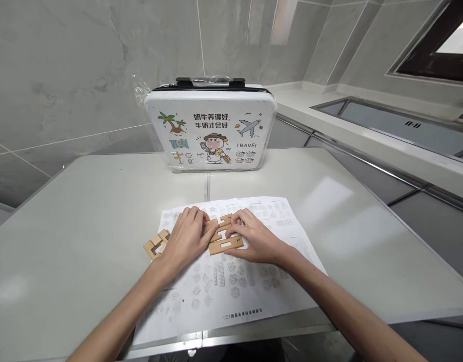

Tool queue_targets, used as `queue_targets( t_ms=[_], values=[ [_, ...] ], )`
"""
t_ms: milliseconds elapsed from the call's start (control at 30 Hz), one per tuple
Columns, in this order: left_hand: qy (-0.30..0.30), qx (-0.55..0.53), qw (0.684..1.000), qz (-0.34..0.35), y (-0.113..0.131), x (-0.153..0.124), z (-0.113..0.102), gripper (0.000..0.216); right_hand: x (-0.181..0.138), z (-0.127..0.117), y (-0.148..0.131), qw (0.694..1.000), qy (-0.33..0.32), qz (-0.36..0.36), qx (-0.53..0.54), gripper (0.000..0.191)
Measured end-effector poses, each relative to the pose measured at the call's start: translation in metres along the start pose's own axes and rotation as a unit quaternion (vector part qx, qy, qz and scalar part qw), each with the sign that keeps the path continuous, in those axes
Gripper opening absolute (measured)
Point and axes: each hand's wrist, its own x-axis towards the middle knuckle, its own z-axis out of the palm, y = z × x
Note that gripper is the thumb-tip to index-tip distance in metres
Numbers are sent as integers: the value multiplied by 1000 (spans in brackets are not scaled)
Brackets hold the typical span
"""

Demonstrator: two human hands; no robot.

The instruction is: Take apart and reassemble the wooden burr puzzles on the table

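Note:
My left hand (188, 232) is closed on a notched wooden puzzle piece (213, 234), its thumb along the piece's near side. To its right, my right hand (254, 235) pinches another wooden piece (226, 218), with its curled fingers at that piece's right end. Nearest me lies a flat wooden piece with a long slot and a "2" on it (216, 248), right beside my right hand's lower fingers. The pieces rest on or just over a printed instruction sheet (254, 301). Fingers partly cover the pieces, so their contacts are not fully visible.
Further wooden pieces (150, 248) lie left of my left wrist. A white cartoon-printed case (216, 120) in plastic wrap stands at the back of the pale folding table (84, 226). A counter with a sink (385, 125) runs along the right, and a grey tiled wall is behind.

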Motion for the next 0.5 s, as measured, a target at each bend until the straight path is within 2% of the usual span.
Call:
queue_targets(
  t_ms=[100,200,300,400,500],
  values=[
    [-15,-17,1000,-11,-1,0,1,34,-1,1,1,1000,-13,4,1,30],
    [-25,-31,999,8,-2,0,3,37,-1,1,2,1000,-20,3,1,33],
    [-11,-49,999,16,0,-2,2,37,-1,0,3,1000,-18,0,2,35],
    [19,-89,996,-17,6,-5,-3,36,-1,0,2,1000,-17,-13,0,29],
    [35,-175,981,-81,16,-7,-8,34,0,-2,1,1000,-9,-7,21,18]
  ],
)
